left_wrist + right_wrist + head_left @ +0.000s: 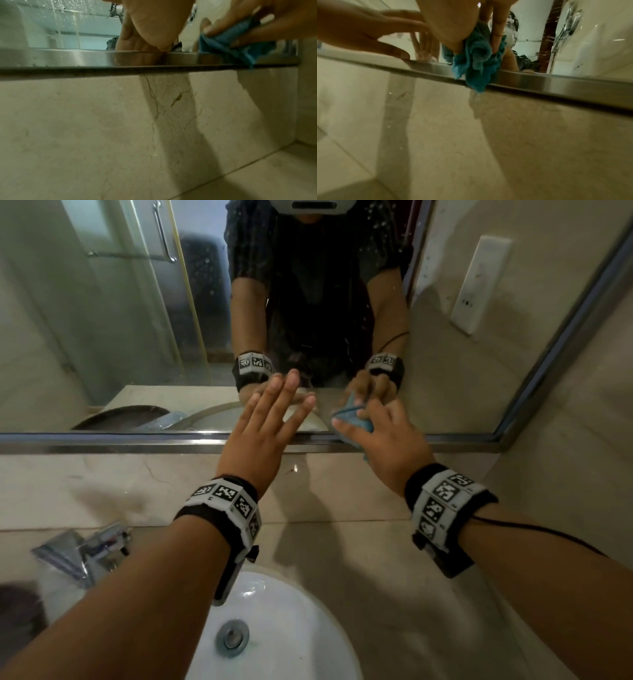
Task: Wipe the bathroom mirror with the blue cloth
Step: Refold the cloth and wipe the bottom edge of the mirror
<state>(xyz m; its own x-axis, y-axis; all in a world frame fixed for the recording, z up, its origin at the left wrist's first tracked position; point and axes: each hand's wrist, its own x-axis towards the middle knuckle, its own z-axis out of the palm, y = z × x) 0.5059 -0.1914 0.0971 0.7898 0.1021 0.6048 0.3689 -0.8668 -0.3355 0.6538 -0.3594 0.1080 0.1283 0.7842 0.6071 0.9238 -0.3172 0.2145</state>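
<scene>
Right hand grips the bunched blue cloth, mostly hidden, on the mirror; left hand flat, fingers straight.

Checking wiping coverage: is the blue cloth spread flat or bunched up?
Bunched up. The right hand grips the blue cloth in a crumpled wad, folds hanging over the mirror frame.
</scene>
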